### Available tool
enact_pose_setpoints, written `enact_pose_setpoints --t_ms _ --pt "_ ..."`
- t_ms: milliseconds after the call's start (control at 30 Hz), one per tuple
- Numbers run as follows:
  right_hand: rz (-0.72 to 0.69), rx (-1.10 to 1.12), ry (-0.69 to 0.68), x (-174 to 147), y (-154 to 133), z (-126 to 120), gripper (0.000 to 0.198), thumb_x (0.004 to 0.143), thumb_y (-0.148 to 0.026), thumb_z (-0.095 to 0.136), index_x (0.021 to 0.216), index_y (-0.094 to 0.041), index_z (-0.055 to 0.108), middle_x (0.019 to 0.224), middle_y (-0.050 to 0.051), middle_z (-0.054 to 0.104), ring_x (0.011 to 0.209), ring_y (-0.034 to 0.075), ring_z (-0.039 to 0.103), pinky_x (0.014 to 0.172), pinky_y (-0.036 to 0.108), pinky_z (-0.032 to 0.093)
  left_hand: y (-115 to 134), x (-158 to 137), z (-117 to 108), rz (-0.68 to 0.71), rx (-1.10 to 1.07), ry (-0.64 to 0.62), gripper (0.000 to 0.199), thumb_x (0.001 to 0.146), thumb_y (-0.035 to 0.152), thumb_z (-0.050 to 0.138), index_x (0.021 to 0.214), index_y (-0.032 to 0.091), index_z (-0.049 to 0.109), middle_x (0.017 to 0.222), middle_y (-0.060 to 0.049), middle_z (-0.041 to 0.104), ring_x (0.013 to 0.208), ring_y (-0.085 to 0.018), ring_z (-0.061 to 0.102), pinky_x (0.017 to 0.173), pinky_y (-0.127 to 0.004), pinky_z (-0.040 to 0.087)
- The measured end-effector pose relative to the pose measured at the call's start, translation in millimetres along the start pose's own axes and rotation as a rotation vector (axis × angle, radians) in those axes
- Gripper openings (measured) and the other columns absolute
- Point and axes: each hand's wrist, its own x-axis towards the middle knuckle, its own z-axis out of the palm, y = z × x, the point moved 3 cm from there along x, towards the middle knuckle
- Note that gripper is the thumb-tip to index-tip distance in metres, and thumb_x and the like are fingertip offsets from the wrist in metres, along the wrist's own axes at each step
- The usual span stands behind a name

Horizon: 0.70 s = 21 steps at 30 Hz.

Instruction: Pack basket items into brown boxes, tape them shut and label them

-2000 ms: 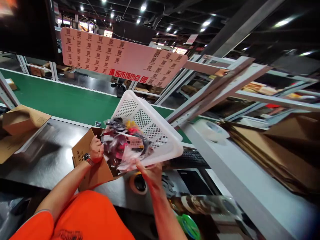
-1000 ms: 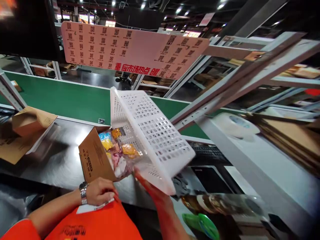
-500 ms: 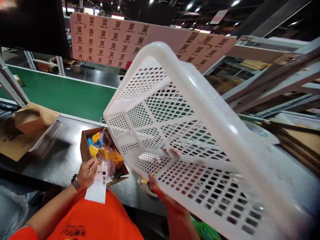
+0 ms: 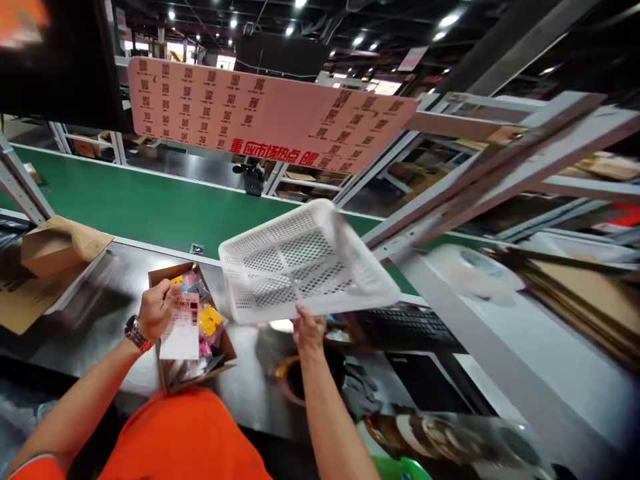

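Aslant, latticed plastic basket [image 4: 303, 261] in right fingers [image 4: 304, 321].

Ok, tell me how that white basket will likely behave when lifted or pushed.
The white basket is probably light for its size: it is full of holes, and the right hand alone holds it by one edge. It looks fairly stiff, showing no obvious sag from that one-sided grip.

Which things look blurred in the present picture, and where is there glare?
Head view: the white basket is smeared, most at its right end; head view: the cardboard stack at far right is soft; head view: glare brightens the steel tabletop at left.
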Motion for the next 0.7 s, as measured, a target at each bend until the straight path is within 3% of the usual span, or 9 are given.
enact_pose_setpoints --t_ms 100,167,267,333,400,500,533,633,700 --pt "0.174 -0.035 0.028 11 32 -6 0.056 0.059 -0.066 0.082 0.088 -0.028 0.053 0.069 -0.007 0.06 0.055 0.016 0.059 0.047 0.028 0.05 15 21 17 0.048 0.063 -0.013 0.073 0.106 0.086 0.045 0.066 0.025 0.048 0.058 0.004 0.048 0.056 -0.013 0.042 0.058 -0.028 0.033" --pt "0.245 -0.077 0.048 15 47 -15 0.053 0.059 -0.064 0.081 0.09 -0.029 0.055 0.072 -0.003 0.064 0.06 0.021 0.064 0.047 0.03 0.051 21 32 30 0.067 0.113 -0.038 0.068 0.109 0.08 0.044 0.067 0.025 0.047 0.058 0.005 0.047 0.055 -0.013 0.042 0.059 -0.028 0.031" --pt "0.251 -0.14 0.144 15 54 -30 0.063 0.06 -0.06 0.084 0.109 -0.026 0.064 0.102 0.013 0.077 0.099 0.037 0.077 0.065 0.043 0.064 28 46 54 0.119 0.194 -0.082 0.061 0.112 0.069 0.043 0.068 0.026 0.044 0.06 0.004 0.045 0.057 -0.013 0.042 0.061 -0.029 0.03" --pt "0.199 -0.155 0.193 5 49 -28 0.079 0.063 -0.06 0.087 0.129 -0.022 0.064 0.134 0.023 0.075 0.132 0.044 0.07 0.09 0.049 0.068 33 55 75 0.132 0.265 -0.132 0.056 0.113 0.06 0.044 0.069 0.025 0.044 0.062 0.004 0.047 0.059 -0.014 0.043 0.064 -0.029 0.031" --pt "0.139 -0.076 0.011 -18 38 -6 0.087 0.071 -0.064 0.088 0.143 -0.022 0.062 0.15 0.023 0.071 0.144 0.042 0.066 0.107 0.051 0.065 38 60 101 0.118 0.363 -0.198 0.05 0.115 0.05 0.049 0.072 0.025 0.049 0.064 0.002 0.053 0.061 -0.015 0.047 0.066 -0.029 0.033" --pt "0.104 0.164 -0.57 -62 17 52 0.082 0.083 -0.067 0.088 0.151 -0.028 0.063 0.139 0.016 0.08 0.125 0.035 0.079 0.106 0.052 0.067 45 61 144 0.096 0.511 -0.314 0.042 0.117 0.04 0.052 0.079 0.024 0.061 0.072 -0.002 0.065 0.067 -0.018 0.059 0.069 -0.031 0.036" --pt "0.09 0.203 -0.697 -72 10 68 0.075 0.087 -0.065 0.088 0.149 -0.028 0.066 0.133 0.014 0.083 0.118 0.033 0.081 0.103 0.051 0.068 46 60 156 0.097 0.542 -0.354 0.04 0.117 0.038 0.051 0.083 0.023 0.065 0.075 -0.004 0.068 0.07 -0.019 0.063 0.07 -0.031 0.038" --pt "0.018 0.143 -0.758 -57 8 84 0.056 0.095 -0.062 0.082 0.137 -0.026 0.074 0.121 0.012 0.087 0.11 0.03 0.083 0.1 0.047 0.068 39 59 167 0.154 0.539 -0.425 0.031 0.118 0.039 0.051 0.105 0.022 0.073 0.09 -0.007 0.077 0.084 -0.022 0.073 0.078 -0.032 0.05" --pt "-0.059 -0.071 -0.651 -15 22 67 0.051 0.098 -0.062 0.073 0.131 -0.023 0.076 0.118 0.014 0.088 0.108 0.032 0.084 0.097 0.048 0.069 25 67 146 0.218 0.521 -0.38 0.028 0.114 0.04 0.058 0.128 0.021 0.072 0.112 -0.011 0.081 0.103 -0.026 0.077 0.093 -0.037 0.058"
